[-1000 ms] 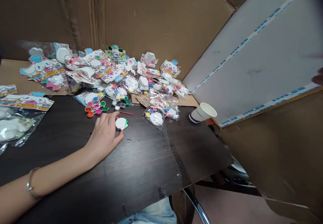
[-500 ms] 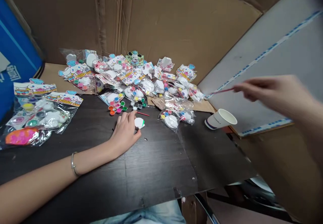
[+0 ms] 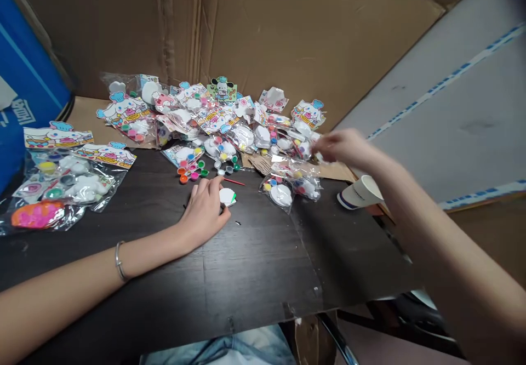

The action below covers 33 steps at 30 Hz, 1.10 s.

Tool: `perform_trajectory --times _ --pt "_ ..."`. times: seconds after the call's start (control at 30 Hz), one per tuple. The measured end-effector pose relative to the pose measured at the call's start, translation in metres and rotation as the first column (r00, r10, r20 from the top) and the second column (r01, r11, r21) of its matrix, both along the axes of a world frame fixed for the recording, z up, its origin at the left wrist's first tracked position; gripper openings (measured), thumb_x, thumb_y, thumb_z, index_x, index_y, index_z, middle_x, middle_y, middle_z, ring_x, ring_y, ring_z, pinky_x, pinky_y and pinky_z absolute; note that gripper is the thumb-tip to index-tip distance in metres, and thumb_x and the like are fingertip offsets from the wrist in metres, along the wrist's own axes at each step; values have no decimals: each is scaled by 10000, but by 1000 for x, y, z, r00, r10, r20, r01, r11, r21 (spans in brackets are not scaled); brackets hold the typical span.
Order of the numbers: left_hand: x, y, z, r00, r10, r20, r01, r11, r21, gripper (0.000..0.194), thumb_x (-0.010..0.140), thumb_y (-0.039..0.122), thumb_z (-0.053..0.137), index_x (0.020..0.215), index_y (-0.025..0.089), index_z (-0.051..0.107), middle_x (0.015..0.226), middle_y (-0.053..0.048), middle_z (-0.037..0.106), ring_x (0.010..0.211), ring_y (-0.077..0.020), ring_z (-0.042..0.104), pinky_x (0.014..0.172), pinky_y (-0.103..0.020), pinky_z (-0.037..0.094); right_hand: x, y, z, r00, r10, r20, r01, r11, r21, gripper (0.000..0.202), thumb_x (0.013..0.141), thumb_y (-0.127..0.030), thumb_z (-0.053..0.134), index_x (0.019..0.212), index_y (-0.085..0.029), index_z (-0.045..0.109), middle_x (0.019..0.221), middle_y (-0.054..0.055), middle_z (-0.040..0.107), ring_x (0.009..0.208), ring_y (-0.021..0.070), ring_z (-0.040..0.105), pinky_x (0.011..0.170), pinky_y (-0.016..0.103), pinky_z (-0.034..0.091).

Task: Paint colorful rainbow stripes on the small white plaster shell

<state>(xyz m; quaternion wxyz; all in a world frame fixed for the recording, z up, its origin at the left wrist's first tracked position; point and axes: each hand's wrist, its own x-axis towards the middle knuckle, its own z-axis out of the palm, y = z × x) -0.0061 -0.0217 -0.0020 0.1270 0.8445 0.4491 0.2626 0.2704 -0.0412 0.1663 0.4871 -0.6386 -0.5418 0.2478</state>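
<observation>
Two hands [image 3: 205,210] [image 3: 344,147], one paper cup [image 3: 356,194], one bracelet [image 3: 119,261]

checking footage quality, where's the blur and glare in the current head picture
Head view: right hand smeared, probably by motion, left hand clearer; head view: pale sheen on the dark wood-grain tabletop, bright glints on the clear plastic bags at left; head view: upper right corner darkened.

Dim overall | pale glare on dark tabletop [image 3: 258,266] | right hand [image 3: 339,147] motion-blurred | top-right corner darkened

The left hand [image 3: 206,211] rests with thumb spread; the right hand [image 3: 335,147] (blurred) hangs raised, forearm [image 3: 435,228] slanting up.
</observation>
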Motion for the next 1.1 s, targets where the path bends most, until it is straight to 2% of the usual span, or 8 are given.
perform_trajectory --times 0.1,0.2,0.3,0.4,0.6,0.87,1.0,1.1 --pt "0 1 0 1000 4 9 -4 1000 8 496 743 151 531 1218 117 392 1054 -129 572 1017 -283 516 877 -458 437 2 17 -14 997 -37 60 41 998 -50 334 918 -334 520 658 -125 540 515 -92 432 392 15 318 408 161 328" --pt "-1 1 -1 1000 1 12 -1 1000 19 490 740 148 537 1209 138 394 1039 -113 574 1000 -275 525 870 -450 442 5 30 -29 995 -52 82 59 995 -75 399 923 -362 478 585 -156 532 463 -98 355 383 33 247 399 169 293" --pt "-1 1 -2 1000 6 11 -6 1000 24 480 743 148 540 1199 159 394 1025 -100 573 985 -269 533 858 -438 449 10 33 -39 989 -69 129 85 989 -123 366 784 -316 651 461 -189 532 389 -90 319 420 56 233 386 203 231" --pt "-1 2 -2 1000 4 7 -4 1000 20 472 753 151 539 1201 154 390 1035 -107 572 990 -270 532 856 -435 450 19 21 -40 985 -105 138 120 987 -104 263 707 -357 724 566 -172 602 425 -59 406 444 64 305 449 235 234" --pt "0 2 -2 1000 -1 7 0 1000 18 473 760 144 532 1210 144 386 1058 -120 564 1022 -280 521 856 -440 444 26 -12 -54 983 -115 141 143 967 -209 428 535 -525 783 594 -148 591 448 -21 491 454 73 376 482 253 272" --pt "1 2 -3 1000 -5 15 4 1000 27 488 753 152 540 1213 165 379 1050 -99 582 1008 -269 529 854 -433 430 -1 -18 -70 997 -52 -56 43 986 -159 317 536 -321 770 503 -173 492 790 45 706 625 116 601 554 243 437" --pt "1 1 -1 1000 -3 11 3 1000 10 482 761 154 540 1214 158 375 1057 -102 585 1010 -267 525 863 -433 424 -28 -9 -75 954 32 -299 -57 996 -74 218 581 -220 792 558 -165 583 619 37 687 518 97 597 477 217 442" --pt "1 1 1 1000 -8 13 8 1000 -2 492 752 147 548 1210 156 371 1059 -102 590 1012 -268 526 859 -429 424 -39 1 -82 879 64 -472 -118 989 -84 239 509 -152 831 638 -158 630 709 50 722 655 136 686 546 209 535"
